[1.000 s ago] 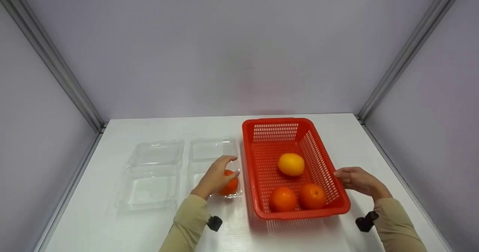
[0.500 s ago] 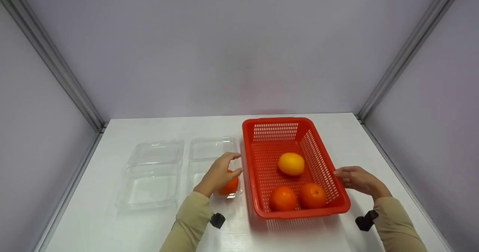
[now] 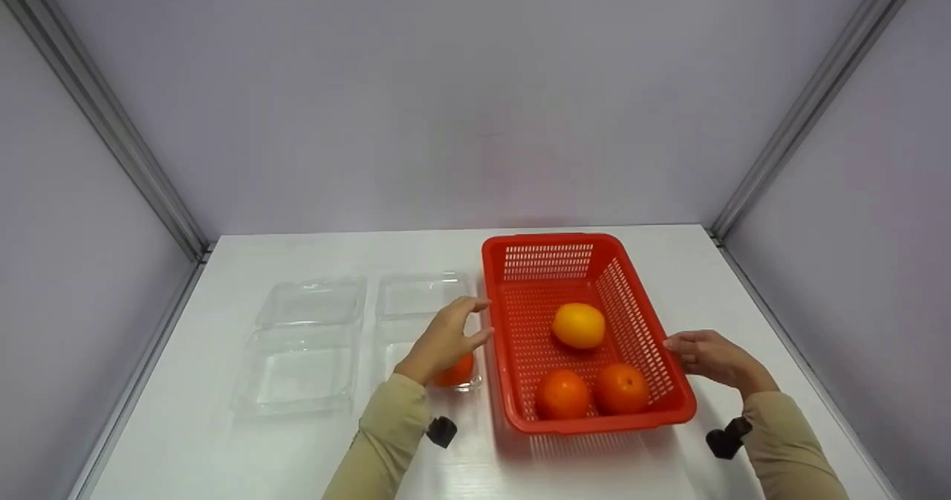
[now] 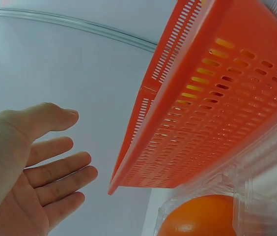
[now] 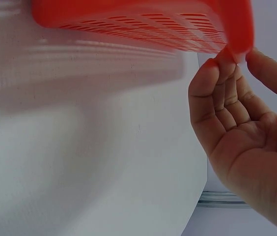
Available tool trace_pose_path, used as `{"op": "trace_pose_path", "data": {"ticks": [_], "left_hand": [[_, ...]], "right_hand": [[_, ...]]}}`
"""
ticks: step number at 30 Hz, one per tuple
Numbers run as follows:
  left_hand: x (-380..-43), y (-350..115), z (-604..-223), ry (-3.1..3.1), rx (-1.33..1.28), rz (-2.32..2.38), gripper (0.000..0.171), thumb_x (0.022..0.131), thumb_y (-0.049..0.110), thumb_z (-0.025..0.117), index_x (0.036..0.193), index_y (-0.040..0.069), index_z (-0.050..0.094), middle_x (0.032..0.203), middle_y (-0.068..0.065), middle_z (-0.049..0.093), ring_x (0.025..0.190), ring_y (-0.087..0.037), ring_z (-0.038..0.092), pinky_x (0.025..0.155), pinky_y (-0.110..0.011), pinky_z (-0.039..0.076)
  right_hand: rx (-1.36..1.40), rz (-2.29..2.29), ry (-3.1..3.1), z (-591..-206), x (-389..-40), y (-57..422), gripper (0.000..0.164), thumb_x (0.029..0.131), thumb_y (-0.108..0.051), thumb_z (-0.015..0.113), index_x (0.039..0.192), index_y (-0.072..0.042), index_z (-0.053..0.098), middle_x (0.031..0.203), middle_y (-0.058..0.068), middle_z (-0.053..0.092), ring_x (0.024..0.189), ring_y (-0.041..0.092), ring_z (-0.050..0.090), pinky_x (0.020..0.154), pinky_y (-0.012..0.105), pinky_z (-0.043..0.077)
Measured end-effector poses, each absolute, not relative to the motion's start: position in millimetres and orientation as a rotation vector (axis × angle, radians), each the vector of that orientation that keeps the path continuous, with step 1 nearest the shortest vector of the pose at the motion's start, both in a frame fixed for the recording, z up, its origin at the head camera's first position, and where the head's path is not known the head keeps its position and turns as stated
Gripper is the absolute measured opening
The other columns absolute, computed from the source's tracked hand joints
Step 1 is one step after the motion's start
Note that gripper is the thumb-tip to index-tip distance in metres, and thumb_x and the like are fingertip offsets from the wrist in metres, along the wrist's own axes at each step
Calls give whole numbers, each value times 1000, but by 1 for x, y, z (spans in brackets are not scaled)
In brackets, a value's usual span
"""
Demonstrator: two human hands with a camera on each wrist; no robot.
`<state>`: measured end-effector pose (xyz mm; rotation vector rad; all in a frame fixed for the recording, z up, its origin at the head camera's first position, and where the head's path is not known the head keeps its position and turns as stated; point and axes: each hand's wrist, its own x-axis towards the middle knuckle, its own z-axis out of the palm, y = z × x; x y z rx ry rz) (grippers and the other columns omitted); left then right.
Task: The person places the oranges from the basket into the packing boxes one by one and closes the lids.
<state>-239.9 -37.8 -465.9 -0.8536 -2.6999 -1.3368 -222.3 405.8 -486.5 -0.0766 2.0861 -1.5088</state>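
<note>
My left hand [image 3: 446, 340] is raised with fingers and thumb spread, holding nothing, near the left rim of a red plastic basket [image 3: 594, 425]. Beneath that hand, one orange [image 3: 457, 372] sits in a transparent plastic clamshell box [image 3: 423, 292] whose lid lies back; the hand partly hides both. In the left wrist view the orange [image 4: 200, 219] shows below the basket's slotted wall. At the basket's right rim, my right hand [image 3: 709, 359] pinches the edge between thumb and curled fingers. Inside the basket lie a yellow-orange fruit [image 3: 578, 326] and two oranges [image 3: 562, 394] at the near end.
A second transparent clamshell box [image 3: 297, 377], lid folded back, stands on the white table [image 3: 186, 440] at the left. Pale panels enclose the table at the back and both sides. Black wrist cameras [image 3: 442, 432] hang under both sleeves.
My left hand has moved right and away from me, from over the boxed orange toward the basket's left rim. The right hand keeps its pinch; the basket and fruit stay put.
</note>
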Motion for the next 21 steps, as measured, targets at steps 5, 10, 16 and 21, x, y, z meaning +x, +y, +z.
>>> {"op": "trace_pose_path", "data": {"ticks": [5,10,16,21], "left_hand": [[-240,-35,-462,-2718,-839,-1363,45,92,16,62,131,-4,52,128,-21,60,123,-35,56,109,-47,44],[-241,-32,-459,-2711,-852,-1360,44,92,15,61,131,-2,52,128,-21,59,123,-34,56,109,-46,45],[-243,-27,-455,-2728,-844,-1378,44,92,16,61,131,-2,52,130,-20,59,124,-34,55,110,-46,44],[-245,-21,-453,-2740,-833,-1391,43,92,16,62,131,1,52,133,-18,59,127,-32,54,111,-45,43]], "right_hand": [[-91,-1534,2053,-487,-223,406,39,102,-20,45,126,10,51,98,-7,69,90,6,67,83,23,56],[-100,-1546,2046,-488,-224,406,35,101,-20,46,125,6,52,99,-7,68,91,6,66,84,23,56],[-110,-1523,2076,-489,-222,407,41,101,-21,47,128,10,49,103,-7,68,95,6,67,86,23,56],[-132,-1527,2063,-488,-222,407,41,101,-20,46,129,11,48,104,-7,68,96,6,67,86,23,56]]}}
